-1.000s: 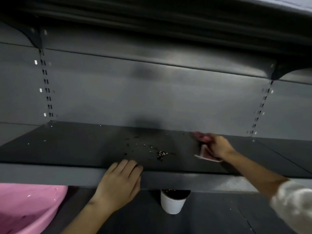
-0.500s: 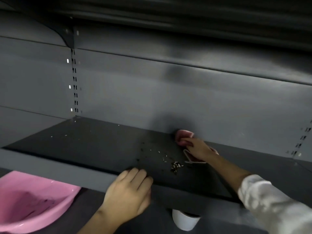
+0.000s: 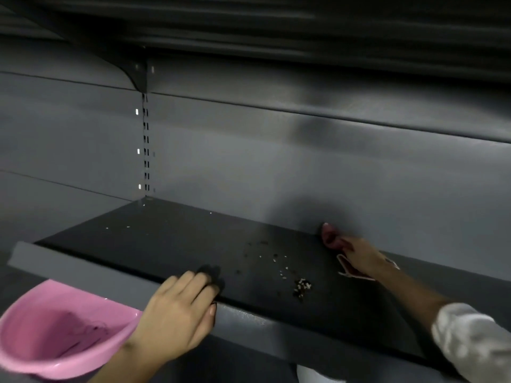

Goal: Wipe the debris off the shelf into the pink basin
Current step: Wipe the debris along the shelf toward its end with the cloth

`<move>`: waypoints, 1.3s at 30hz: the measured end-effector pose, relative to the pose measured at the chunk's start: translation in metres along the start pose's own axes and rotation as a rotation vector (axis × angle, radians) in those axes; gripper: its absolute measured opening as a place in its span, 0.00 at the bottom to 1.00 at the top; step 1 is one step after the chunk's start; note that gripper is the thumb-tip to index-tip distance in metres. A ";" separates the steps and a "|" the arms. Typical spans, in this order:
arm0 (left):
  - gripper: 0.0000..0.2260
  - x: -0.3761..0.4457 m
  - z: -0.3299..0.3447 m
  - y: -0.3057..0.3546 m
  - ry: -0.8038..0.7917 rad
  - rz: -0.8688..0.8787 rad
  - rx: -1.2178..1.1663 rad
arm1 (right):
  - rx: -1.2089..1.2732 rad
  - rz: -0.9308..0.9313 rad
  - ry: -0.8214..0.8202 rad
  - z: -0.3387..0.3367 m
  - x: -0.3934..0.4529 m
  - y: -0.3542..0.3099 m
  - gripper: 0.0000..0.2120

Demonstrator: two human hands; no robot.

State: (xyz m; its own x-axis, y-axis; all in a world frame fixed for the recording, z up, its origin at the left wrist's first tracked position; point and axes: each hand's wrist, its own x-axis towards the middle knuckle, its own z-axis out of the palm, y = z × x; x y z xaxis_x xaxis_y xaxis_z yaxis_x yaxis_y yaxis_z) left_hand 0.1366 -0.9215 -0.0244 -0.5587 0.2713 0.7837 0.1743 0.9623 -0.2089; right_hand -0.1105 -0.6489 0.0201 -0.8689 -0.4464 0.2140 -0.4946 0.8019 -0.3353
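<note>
Right hand [image 3: 365, 258] closed on a crumpled pink cloth [image 3: 330, 239] at the back of the dark grey metal shelf [image 3: 166, 239]. Left hand [image 3: 177, 316] open on the front lip. Scattered pale debris [image 3: 301, 287] between. Round pink plastic basin [image 3: 52, 330] low, well left: risk of crumbs missing it, falling past the edge.

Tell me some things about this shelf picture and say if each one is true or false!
1. The right hand holds a pink cloth at the back of the shelf. True.
2. The pink basin sits on top of the shelf. False: it is below the shelf's front edge, at the left.
3. The left hand is inside the basin. False: it rests on the shelf's front edge.
4. A little heap of debris lies between the two hands. True.
</note>
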 end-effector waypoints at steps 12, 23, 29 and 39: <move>0.13 -0.005 -0.003 -0.021 0.013 0.078 -0.097 | 0.268 -0.119 0.188 -0.012 -0.044 -0.082 0.13; 0.16 -0.035 -0.012 -0.098 0.003 0.096 -0.143 | -0.131 0.349 -0.029 -0.002 -0.118 -0.091 0.26; 0.14 -0.033 -0.014 -0.102 0.008 0.126 -0.221 | 0.074 0.164 -0.023 0.051 -0.080 -0.196 0.16; 0.14 -0.038 -0.011 -0.127 0.047 0.143 -0.199 | 0.132 0.338 0.172 0.017 -0.073 -0.175 0.14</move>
State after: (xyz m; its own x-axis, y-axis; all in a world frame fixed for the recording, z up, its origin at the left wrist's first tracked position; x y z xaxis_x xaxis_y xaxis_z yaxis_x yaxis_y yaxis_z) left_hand 0.1450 -1.0539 -0.0211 -0.4791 0.3987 0.7819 0.4073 0.8901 -0.2043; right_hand 0.0395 -0.7634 0.0477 -0.9722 -0.0847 0.2181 -0.1902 0.8290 -0.5259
